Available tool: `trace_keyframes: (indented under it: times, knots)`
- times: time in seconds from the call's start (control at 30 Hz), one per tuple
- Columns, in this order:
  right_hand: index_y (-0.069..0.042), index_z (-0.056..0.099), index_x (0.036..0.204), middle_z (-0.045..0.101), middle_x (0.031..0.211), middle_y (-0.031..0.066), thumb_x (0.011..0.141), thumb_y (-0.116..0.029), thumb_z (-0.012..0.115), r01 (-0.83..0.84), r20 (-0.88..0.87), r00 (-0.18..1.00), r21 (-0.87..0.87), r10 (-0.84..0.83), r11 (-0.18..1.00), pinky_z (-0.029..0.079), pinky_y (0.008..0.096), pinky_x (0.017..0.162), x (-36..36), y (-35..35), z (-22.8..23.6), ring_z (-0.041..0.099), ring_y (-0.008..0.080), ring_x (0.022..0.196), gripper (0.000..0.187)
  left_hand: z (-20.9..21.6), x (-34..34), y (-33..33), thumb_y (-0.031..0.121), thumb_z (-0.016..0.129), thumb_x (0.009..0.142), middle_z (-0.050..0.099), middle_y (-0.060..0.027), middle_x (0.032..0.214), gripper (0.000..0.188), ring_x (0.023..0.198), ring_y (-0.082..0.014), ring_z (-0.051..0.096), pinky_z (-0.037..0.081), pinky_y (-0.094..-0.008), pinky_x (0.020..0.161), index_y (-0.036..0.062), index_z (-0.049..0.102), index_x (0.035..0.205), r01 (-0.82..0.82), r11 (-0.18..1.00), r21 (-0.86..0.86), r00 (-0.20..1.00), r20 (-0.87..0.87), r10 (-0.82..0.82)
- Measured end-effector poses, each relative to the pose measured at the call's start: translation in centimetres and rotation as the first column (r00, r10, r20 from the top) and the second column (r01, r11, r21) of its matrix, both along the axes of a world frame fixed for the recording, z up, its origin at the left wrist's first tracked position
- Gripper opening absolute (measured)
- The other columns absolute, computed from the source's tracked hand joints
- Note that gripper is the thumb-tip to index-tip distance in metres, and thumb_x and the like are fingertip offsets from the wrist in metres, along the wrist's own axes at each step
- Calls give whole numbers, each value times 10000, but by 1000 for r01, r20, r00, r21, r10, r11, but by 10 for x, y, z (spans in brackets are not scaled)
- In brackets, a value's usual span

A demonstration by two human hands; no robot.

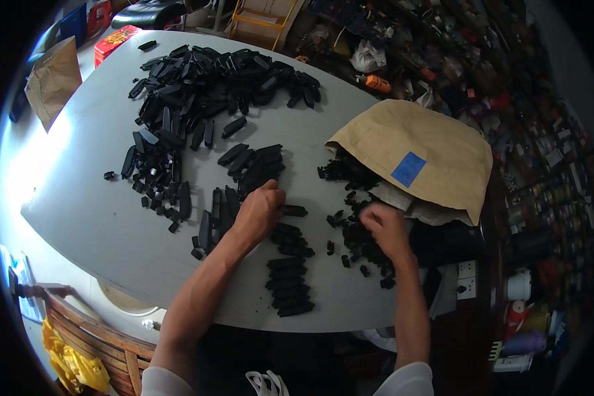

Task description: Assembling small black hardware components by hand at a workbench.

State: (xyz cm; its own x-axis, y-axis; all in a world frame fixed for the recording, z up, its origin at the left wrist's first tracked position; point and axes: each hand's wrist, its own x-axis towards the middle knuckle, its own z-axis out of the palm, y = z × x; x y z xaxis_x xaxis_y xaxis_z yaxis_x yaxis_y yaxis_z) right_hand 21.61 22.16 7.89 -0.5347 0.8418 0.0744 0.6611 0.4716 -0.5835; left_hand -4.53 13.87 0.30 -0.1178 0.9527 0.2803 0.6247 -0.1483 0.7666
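Note:
My left hand (pixel 263 210) is closed above the middle of the table, its fingertips hidden beneath it. A long black plastic piece (pixel 293 210) lies right beside its fingers, and a small group of similar black pieces (pixel 261 165) is just beyond them. Below it, several long black pieces form a neat column (pixel 288 287) toward the near edge. My right hand (pixel 384 228), slightly blurred, has its fingers curled together over a heap of small black plastic clips (pixel 360 244). Whatever either hand pinches is too hidden to make out.
A large pile of long black pieces (pixel 198 79) covers the far left of the grey table (pixel 99 165), with small black blocks (pixel 155 198) nearer. An open brown paper sack (pixel 429 145) lies at right, spilling clips. A wooden chair (pixel 92 336) stands at lower left; cluttered shelves (pixel 521 165) fill the right.

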Motion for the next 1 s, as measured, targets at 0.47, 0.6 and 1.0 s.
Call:
trace_keyframes:
  times: [0.47, 0.6, 1.0]
  knots:
    - [39, 648, 832, 644, 782, 151, 736, 46, 680, 442, 34, 892, 138, -450, 886, 472, 306, 584, 89, -38, -36, 644, 248, 670, 101, -1, 0, 4, -55, 720, 608, 542, -140, 866, 230, 832, -353, 587, 467, -422, 712, -32, 605, 806, 22, 999, -42, 1000, 14, -21]
    - [46, 653, 829, 616, 715, 83, 758, 73, 665, 415, 19, 905, 167, -424, 894, 446, 248, 520, 106, -28, -34, 585, 113, 592, 77, 3, -1, 2, -51, 718, 613, 541, -148, 868, 223, 839, -377, 584, 460, -441, 717, -31, 597, 799, 25, 997, -78, 999, 49, -21]
    - [9, 660, 823, 614, 769, 148, 735, 12, 685, 373, 85, 916, 180, -392, 910, 467, 359, 591, 99, -20, -33, 632, 265, 687, 92, 1, -1, 4, -61, 723, 610, 550, -145, 873, 229, 840, -371, 586, 462, -430, 717, -31, 608, 806, 24, 996, -89, 999, 36, -20]
